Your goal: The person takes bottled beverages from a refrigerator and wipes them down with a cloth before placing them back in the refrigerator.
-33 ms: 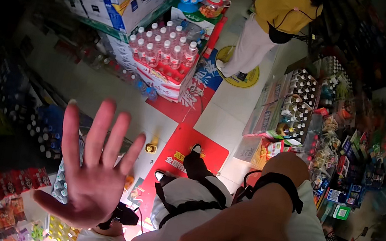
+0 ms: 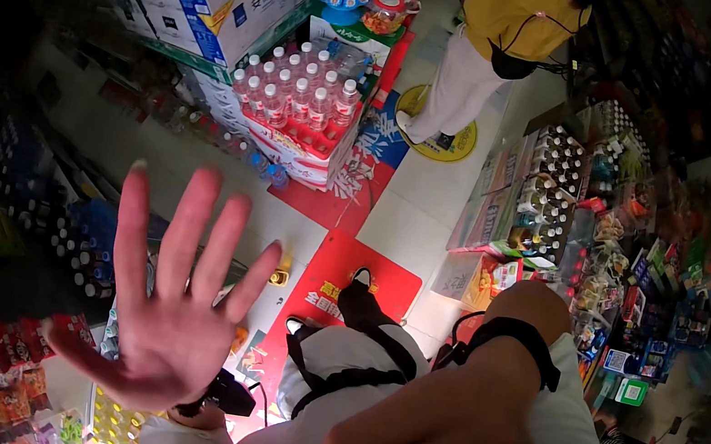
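Observation:
My left hand (image 2: 173, 333) is held up at the lower left, palm showing, fingers and thumb spread wide with nothing in them. A black strap with a small black device (image 2: 229, 394) sits at its wrist. Close to the camera at the lower right is my right hand (image 2: 434, 436), bent back toward me from a wrist with a black band (image 2: 522, 334). Its back shows large and soft, and its fingers are hidden below. Between the two hands are my white shirt and black straps (image 2: 360, 374).
Bottled drinks (image 2: 300, 99) stand on a red-white case at upper left, beside stacked cartons (image 2: 241, 3). A person in a yellow top (image 2: 519, 21) stands beyond. Shelves of bottles and snacks (image 2: 609, 251) line the right. A red mat (image 2: 385, 272) lies under my feet.
My left hand's fingers and thumb have spread a little wider, with the little finger shifting right and the thumb left. My right hand has hardly moved.

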